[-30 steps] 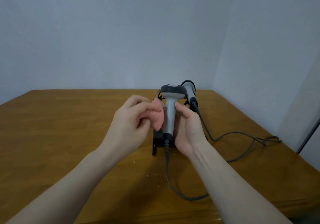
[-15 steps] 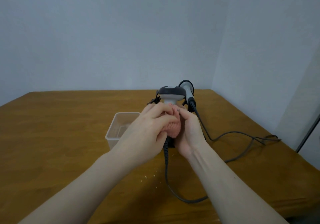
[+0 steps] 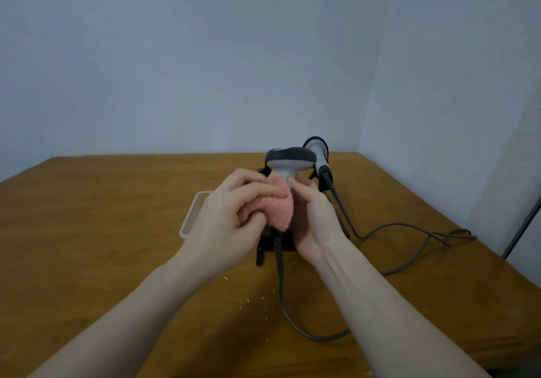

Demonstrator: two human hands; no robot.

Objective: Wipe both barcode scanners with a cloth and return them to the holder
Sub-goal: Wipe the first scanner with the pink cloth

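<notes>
A grey barcode scanner with a black-capped head (image 3: 290,158) stands upright above the middle of a wooden table (image 3: 87,231), its handle gripped from the 3 o'clock side by the person's right hand (image 3: 314,219), fingers curled around it. The left hand (image 3: 231,216), at 9 o'clock of the handle, is closed on a pink fuzzy cloth (image 3: 276,208) and presses it against the handle just beneath the head, so that most of the handle is hidden. The scanner's dark cable (image 3: 281,284) drops from the base of the handle toward 6 o'clock and loops across the tabletop to the right. Directly below the hands sits a black holder (image 3: 268,243), largely covered by them. A second scanner (image 3: 317,150) stands at 1 o'clock of the first, just behind it, with its grey head up; whether it rests in the holder cannot be told. Its cable (image 3: 409,228) trails off toward 3 o'clock, to the table's right edge. A clear plastic container (image 3: 191,216) lies at 9 o'clock, partly behind the left hand. Pale crumbs (image 3: 248,300) dot the wood at 6 o'clock, between the forearms. A plain grey-blue wall (image 3: 205,55) fills the background.
</notes>
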